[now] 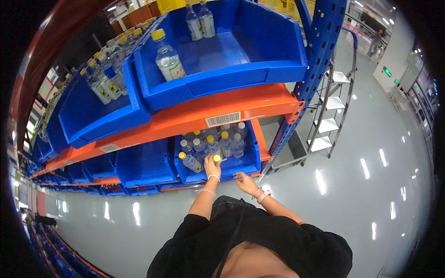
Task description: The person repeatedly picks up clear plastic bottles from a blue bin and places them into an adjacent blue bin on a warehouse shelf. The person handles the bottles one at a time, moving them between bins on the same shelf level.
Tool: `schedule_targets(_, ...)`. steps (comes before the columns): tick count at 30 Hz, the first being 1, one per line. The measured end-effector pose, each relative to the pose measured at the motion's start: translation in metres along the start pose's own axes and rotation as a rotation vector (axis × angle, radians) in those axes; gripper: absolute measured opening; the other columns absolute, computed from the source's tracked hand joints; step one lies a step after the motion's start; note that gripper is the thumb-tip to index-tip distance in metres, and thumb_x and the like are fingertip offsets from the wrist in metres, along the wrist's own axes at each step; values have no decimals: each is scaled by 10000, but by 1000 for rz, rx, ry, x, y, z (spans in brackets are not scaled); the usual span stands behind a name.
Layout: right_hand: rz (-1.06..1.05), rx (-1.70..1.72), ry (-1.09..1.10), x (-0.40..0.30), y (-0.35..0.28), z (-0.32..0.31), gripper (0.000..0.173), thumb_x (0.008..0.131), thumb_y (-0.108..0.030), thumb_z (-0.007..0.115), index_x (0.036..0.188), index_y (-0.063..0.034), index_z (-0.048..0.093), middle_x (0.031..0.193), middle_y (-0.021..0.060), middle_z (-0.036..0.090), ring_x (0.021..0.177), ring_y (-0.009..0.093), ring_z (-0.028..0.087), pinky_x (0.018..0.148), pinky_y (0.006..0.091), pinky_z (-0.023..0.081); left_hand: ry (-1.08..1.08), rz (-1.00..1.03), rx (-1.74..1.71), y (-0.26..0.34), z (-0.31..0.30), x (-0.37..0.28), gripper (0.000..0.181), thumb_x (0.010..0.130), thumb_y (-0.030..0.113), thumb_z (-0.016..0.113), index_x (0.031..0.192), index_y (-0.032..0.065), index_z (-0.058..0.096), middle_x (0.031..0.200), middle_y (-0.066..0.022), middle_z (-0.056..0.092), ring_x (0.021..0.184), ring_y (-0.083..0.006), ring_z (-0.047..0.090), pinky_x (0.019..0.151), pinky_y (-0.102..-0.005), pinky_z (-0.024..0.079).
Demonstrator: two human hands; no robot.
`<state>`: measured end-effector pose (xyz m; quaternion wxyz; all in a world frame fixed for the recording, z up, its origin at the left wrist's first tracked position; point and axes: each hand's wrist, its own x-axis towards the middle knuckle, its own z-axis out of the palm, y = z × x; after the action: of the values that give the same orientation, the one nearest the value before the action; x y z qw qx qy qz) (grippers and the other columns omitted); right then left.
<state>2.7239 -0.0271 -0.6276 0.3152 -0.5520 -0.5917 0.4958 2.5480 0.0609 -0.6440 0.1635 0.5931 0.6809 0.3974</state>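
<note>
My left hand [212,167] reaches into a blue plastic bin [240,167] on the lower shelf. It grips a bottle with a yellow cap [217,158]; the hand hides most of that bottle. Behind it stand several clear plastic bottles with yellow or white caps, among them a yellow-capped bottle [226,144] and a white-capped bottle [238,146]. Just left of the hand, another yellow-capped bottle [191,162] leans over. My right hand [246,183] hovers by the bin's front edge, holding nothing, its fingers loosely apart.
An orange shelf beam [194,106] crosses above the lower bins. Over it, a large blue bin [222,81] holds a few bottles. A blue perforated upright [318,45] stands right, beside a grey crate [293,153] and a stepladder [330,111]. Farther off is a person [375,42].
</note>
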Motion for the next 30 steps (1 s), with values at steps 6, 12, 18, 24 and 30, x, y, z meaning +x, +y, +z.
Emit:
schedule_targets(6,-170,-84,89,4,-2,4,668,780,-178,704,1343,-2,392,1274,225,533,1143,329,557,979,402,442,-160,86,-124,12,-31,-24,293,737,85,751,1012,120,655,1236,-127,559,1141,-345,531,971,-417,420)
schedule_targets(12,-483,-406,237,5,-41,-2,868,694,-223,799,1376,36,329,1373,247,420,1253,382,448,1043,403,379,-270,236,-188,101,-93,-28,312,728,92,742,1026,109,653,1175,-101,592,1089,-308,576,934,-390,459)
schedule_targets(18,-616,-356,418,-12,-88,-41,661,603,-235,848,1134,-17,519,1055,177,608,973,349,601,851,415,487,-450,415,-206,191,-157,-22,351,767,216,716,1096,124,635,1165,-74,596,1063,-302,579,915,-386,464)
schedule_targets(24,-859,-176,452,-10,-175,-83,590,588,-248,873,1034,-13,566,926,141,631,820,307,643,724,373,514,-249,728,-111,273,-217,-2,495,772,302,730,1183,84,560,1146,-110,620,1035,-301,602,895,-383,485)
schedule_targets(30,-1144,-39,499,-10,-294,-121,504,662,-246,828,1032,-11,579,918,133,648,831,266,648,718,347,511,236,1310,-216,347,-271,18,620,685,298,802,1225,118,557,1229,-110,594,1053,-296,603,834,-364,515)
